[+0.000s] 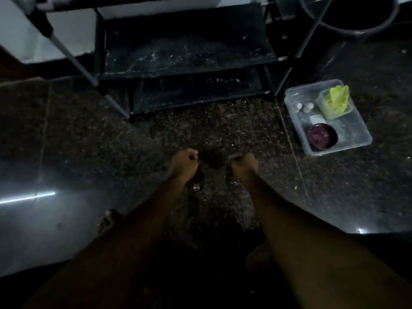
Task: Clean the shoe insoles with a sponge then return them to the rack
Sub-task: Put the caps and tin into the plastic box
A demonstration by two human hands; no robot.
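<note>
The view is very dim. My left hand (184, 162) and my right hand (244, 165) are held out side by side low over the floor, both with fingers curled. Between them spans a dark, floppy shape, apparently a black insole (213, 158); each hand grips one end of it. Its outline is hard to make out against the dark floor. The black shoe rack (185, 70) stands just beyond the hands, with two shelves in view and nothing visible on them. A yellow-green sponge (337, 98) sits in a small tub inside a clear tray at the right.
The clear plastic tray (361, 130) on the floor at the right also holds a round purple tin (322, 137) and small white pieces. A grey tripod leg (73, 56) slants down left of the rack. A dark bucket (347, 16) stands at the back right. My bare feet are below.
</note>
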